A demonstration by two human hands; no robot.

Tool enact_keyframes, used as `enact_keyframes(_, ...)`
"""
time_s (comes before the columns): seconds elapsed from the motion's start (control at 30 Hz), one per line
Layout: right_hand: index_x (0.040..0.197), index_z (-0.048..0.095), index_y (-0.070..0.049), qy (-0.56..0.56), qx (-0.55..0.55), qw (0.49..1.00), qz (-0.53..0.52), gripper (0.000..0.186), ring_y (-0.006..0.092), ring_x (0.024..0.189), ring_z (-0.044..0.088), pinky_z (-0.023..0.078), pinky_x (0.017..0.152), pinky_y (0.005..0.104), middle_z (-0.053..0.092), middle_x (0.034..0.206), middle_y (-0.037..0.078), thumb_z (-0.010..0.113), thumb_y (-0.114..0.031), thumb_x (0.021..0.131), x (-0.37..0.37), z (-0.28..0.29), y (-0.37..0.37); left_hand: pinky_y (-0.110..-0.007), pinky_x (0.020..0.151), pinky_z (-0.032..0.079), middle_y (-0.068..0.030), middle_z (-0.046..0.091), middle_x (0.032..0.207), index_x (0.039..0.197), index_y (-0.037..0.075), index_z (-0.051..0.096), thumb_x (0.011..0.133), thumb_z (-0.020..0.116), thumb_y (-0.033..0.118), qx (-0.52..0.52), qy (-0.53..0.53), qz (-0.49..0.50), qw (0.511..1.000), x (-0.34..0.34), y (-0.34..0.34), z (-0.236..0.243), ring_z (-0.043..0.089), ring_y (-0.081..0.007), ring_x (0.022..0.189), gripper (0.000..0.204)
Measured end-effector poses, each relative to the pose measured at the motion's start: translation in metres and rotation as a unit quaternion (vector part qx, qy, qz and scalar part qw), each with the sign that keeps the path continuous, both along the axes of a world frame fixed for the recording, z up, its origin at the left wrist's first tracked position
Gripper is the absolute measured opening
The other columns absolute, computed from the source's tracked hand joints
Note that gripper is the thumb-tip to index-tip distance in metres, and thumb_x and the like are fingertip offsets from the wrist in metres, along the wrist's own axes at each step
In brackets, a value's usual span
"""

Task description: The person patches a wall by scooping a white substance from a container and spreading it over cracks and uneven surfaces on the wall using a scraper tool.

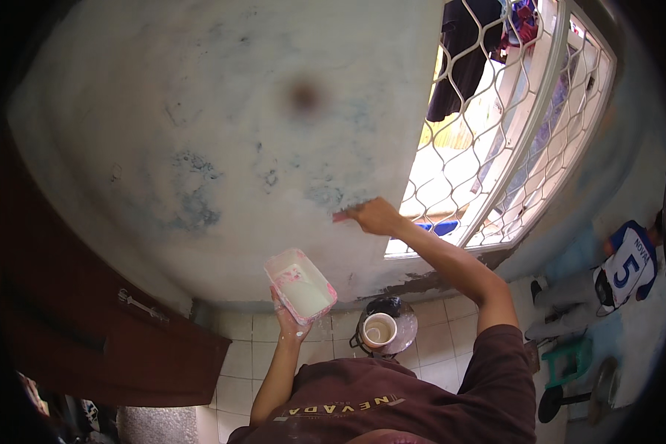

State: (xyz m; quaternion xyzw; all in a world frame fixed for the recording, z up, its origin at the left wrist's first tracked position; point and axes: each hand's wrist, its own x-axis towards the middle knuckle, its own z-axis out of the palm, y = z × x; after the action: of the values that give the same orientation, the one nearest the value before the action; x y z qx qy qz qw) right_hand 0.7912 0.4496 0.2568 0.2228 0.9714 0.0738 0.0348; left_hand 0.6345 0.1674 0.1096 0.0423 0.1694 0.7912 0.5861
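Observation:
My left hand (291, 325) is closed around the underside of a pink-and-white rectangular tub (331, 299) with a white, paint-like mix inside. White smears mark my fingers and the tub's rim. At the wall, my right hand (376, 216) is closed on a small flat tool with a reddish edge (340, 216); its exact kind is too small to tell. That tool meets or nearly meets the patchy white wall (274, 214), just below a bluish worn patch (325, 194).
A window with a wavy white grille (459, 140) stands to the right. Below, a white bucket (379, 330) rests on a round stool-like seat (405, 334). A dark red wooden door (103, 311) lies left. At far right are another person (625, 266) and a green stool (570, 361).

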Motion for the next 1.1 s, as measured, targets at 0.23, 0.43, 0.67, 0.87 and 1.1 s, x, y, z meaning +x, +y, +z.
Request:
enact_keyframes(0.23, 0.134, 0.066, -0.017, 0.463, 0.310, 0.816, 0.150, 0.048, 0.0298, 0.094, 0.070, 0.058, 0.077, 0.0405, 0.070, 0.105, 0.011, 0.064, -0.006, 0.087, -0.056, 0.173, 0.003, -0.053, 0.108, 0.051, -0.0073, 0.061, 0.139, 0.146, 0.016, 0.049, 0.100, 0.050, 0.065, 0.013, -0.002, 0.052, 0.999, -0.018, -0.015, -0.001, 0.061, -0.0299, 0.127, 0.068)
enact_keyframes(0.43, 0.138, 0.065, -0.025, 0.519, 0.413, 0.740, 0.112, 0.061, 0.0318, 0.108, 0.068, 0.060, 0.080, 0.0362, 0.066, 0.135, 0.004, 0.071, -0.006, 0.081, -0.114, 0.242, 0.033, -0.054, 0.109, 0.050, -0.0069, 0.061, 0.139, 0.146, 0.018, 0.050, 0.100, 0.050, 0.065, -0.003, -0.031, 0.094, 0.995, -0.028, -0.030, -0.018, 0.061, -0.0291, 0.127, 0.065)
enact_keyframes(0.67, 0.141, 0.062, -0.012, 0.383, 0.260, 0.882, 0.089, 0.059, 0.0348, 0.127, 0.063, 0.054, 0.104, 0.0441, 0.062, 0.141, 0.016, 0.066, -0.006, 0.082, -0.142, -0.069, 0.012, -0.054, 0.110, 0.049, -0.0052, 0.059, 0.142, 0.148, 0.018, 0.048, 0.100, 0.049, 0.067, -0.019, -0.039, 0.135, 0.990, -0.052, -0.061, -0.036, 0.059, -0.0289, 0.129, 0.068)
enact_keyframes(0.87, 0.130, 0.069, -0.010, 0.146, -0.079, 0.986, -0.012, 0.047, 0.0328, 0.110, 0.071, 0.059, 0.091, 0.0432, 0.070, 0.124, 0.018, 0.066, -0.004, 0.083, -0.162, -0.108, -0.078, -0.055, 0.111, 0.047, -0.0057, 0.057, 0.145, 0.150, 0.017, 0.047, 0.100, 0.050, 0.068, 0.011, -0.051, 0.136, 0.989, -0.102, -0.093, -0.036, 0.057, -0.0302, 0.131, 0.071)
enact_keyframes(1.1, 0.133, 0.068, -0.017, 0.564, 0.294, 0.759, 0.144, 0.052, 0.0317, 0.117, 0.066, 0.056, 0.092, 0.0425, 0.069, 0.128, 0.013, 0.066, -0.001, 0.084, -0.240, 0.141, -0.055, -0.055, 0.113, 0.045, -0.0065, 0.056, 0.145, 0.150, 0.017, 0.046, 0.101, 0.049, 0.065, 0.013, -0.024, 0.127, 0.992, -0.145, -0.105, -0.011, 0.056, -0.0298, 0.132, 0.069)
